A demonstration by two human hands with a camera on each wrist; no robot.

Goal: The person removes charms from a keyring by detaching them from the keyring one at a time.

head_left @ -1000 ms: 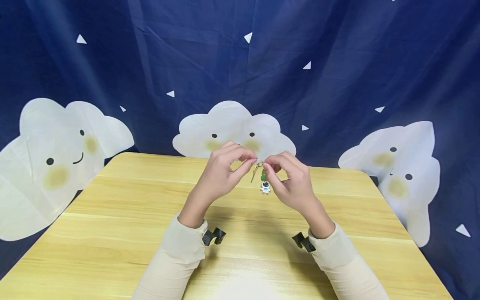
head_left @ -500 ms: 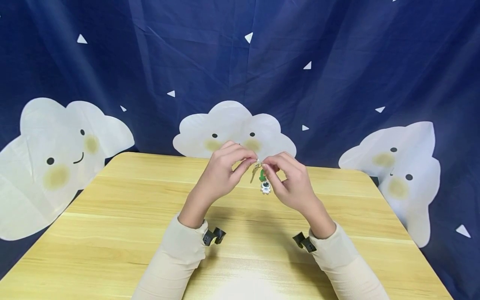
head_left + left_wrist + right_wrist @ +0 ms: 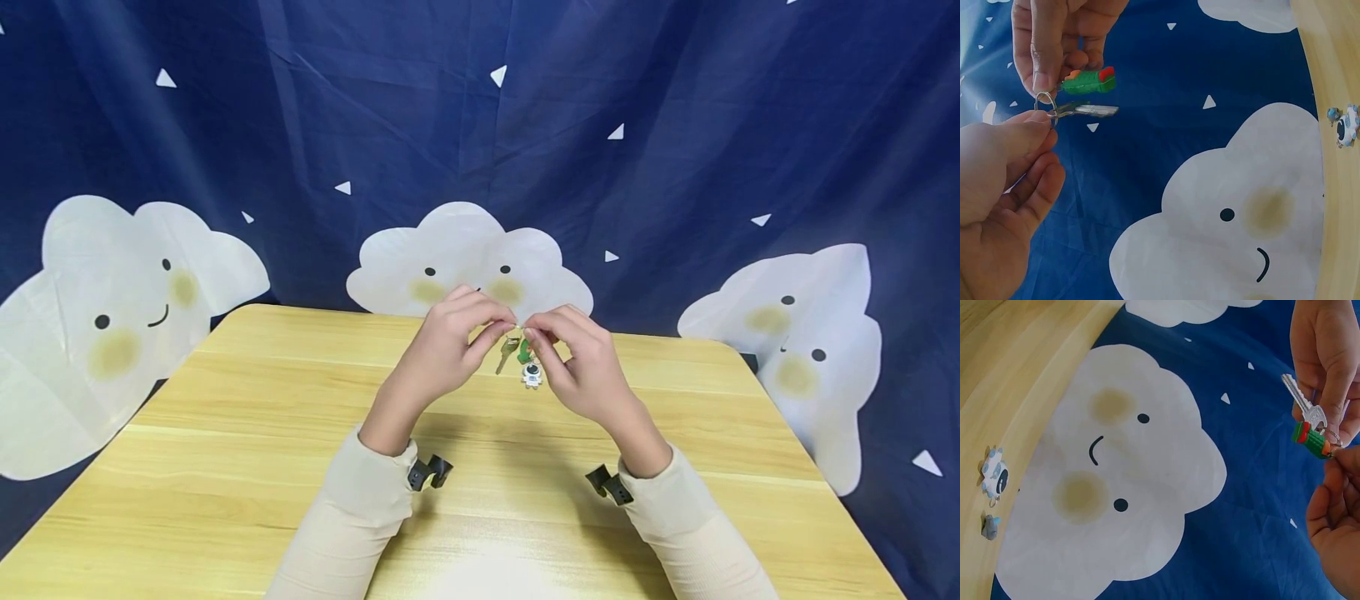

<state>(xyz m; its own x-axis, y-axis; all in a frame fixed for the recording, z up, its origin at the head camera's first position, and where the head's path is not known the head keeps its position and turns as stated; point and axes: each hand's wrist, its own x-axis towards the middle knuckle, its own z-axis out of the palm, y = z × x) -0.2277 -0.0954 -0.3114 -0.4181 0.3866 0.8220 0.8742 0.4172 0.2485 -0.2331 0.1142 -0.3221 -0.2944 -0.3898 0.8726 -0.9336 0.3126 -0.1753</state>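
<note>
My left hand (image 3: 450, 346) pinches a small metal key ring (image 3: 1045, 99) between thumb and finger, and a silver key (image 3: 1094, 110) hangs from it. Opposite, my right hand (image 3: 585, 358) pinches the end of a green charm (image 3: 1090, 81) with red and orange parts, right at the ring. The fingertips of both hands nearly meet. In the right wrist view the key (image 3: 1300, 400) and the charm (image 3: 1313, 440) sit side by side; fingers partly cover the ring, so how the charm joins it cannot be told.
A white astronaut figure (image 3: 532, 375) lies on the wooden table (image 3: 262, 433) below the hands. Beside it is a small grey-blue piece (image 3: 990, 527). A blue curtain (image 3: 420, 108) with white clouds hangs behind the table.
The key has turned from nearly edge-on to showing its flat side, and hangs slightly lower to the left. The hands stay almost in place, still pinching.
</note>
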